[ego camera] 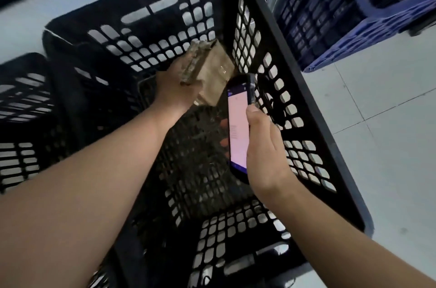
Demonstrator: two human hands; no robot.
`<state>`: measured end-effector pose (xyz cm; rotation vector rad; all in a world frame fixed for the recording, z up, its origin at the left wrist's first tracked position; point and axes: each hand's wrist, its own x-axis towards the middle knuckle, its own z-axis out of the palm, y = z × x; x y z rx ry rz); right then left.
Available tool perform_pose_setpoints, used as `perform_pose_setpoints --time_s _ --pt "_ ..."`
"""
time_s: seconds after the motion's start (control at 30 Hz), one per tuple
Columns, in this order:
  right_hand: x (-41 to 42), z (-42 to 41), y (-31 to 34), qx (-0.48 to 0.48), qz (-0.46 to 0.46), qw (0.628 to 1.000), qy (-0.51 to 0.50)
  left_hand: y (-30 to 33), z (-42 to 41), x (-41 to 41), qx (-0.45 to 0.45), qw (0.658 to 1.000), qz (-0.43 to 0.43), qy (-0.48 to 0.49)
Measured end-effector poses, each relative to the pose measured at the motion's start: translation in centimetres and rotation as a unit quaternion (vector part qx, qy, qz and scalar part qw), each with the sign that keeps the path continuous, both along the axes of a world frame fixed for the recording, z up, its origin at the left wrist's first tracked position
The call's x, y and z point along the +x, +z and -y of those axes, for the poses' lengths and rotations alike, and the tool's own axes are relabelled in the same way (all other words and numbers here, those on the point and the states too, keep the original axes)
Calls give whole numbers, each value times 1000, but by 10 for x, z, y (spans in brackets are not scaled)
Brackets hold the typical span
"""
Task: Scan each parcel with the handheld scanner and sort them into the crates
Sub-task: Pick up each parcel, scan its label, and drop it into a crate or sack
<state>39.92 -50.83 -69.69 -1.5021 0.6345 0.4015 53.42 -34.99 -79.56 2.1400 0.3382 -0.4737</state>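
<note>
- Left hand (175,88) reaches down into the black crate (313,89) and grips a brown parcel (212,72), fingers curled round its near edge, holding it tilted above the crate floor.
- Right hand (264,150) is wrapped round the handheld scanner (238,127), thumb on its right edge; the lit screen faces up and its top end sits just beside the parcel, pointing toward it.
- Parcel looks taped or wrapped along one side, though blur makes the label hard to find, so I cannot tell whether the scan has gone through.
- Black crate shows only its slotted floor under the arms; no other parcel is plainly visible in it.
- Second black crate (23,122) stands to the left and a blue crate (354,28) to the upper right, its contents hidden.
- Judged from this, the work is at the scanning step for this one parcel; sorting it into a crate is yet to be done, and how many parcels remain cannot be seen.
</note>
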Motion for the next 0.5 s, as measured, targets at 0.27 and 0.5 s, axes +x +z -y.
perform_pose_setpoints --time_s 0.27,0.5 --pt "-40 -13 117 44 -21 996 -72 156 -12 -67 -311 889 -161 295" --pt "-68 -24 261 49 -1 994 -102 316 -20 -112 -360 853 -169 337"
